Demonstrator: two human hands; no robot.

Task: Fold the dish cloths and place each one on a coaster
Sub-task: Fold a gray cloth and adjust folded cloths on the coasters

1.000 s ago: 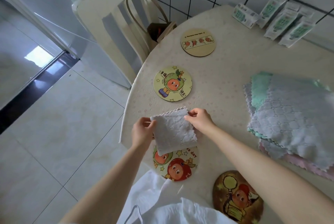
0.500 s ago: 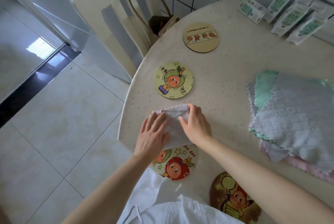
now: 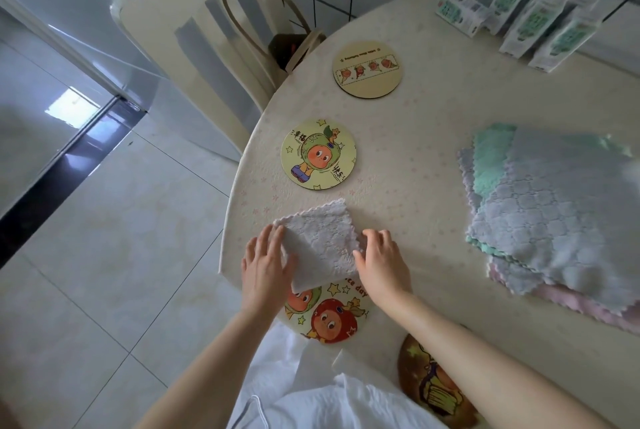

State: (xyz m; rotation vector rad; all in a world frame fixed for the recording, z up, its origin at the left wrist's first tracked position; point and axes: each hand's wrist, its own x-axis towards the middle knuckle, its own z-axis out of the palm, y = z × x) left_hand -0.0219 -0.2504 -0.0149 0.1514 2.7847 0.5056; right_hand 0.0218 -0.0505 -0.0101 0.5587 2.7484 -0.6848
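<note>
Pale grey cloth: the folded grey-white quilted dish cloth (image 3: pixel 317 241) lay near the table edge, its near part covering the top of the round yellow cartoon coaster (image 3: pixel 327 314).
Left hand: the left hand (image 3: pixel 265 266) lay flat, fingers spread, on the cloth's left edge.
Right hand: the right hand (image 3: pixel 379 262) rested open-fingered at the cloth's right edge.
Stack: the pile of grey, mint and pink dish cloths (image 3: pixel 557 217) sat well apart, to the right.
Table: the cream speckled table (image 3: pixel 415 138) also held a yellow coaster with a green-hatted figure (image 3: pixel 318 154).

Bare forearms (image 3: pixel 467 335); a loose white garment (image 3: pixel 311 401) below.
</note>
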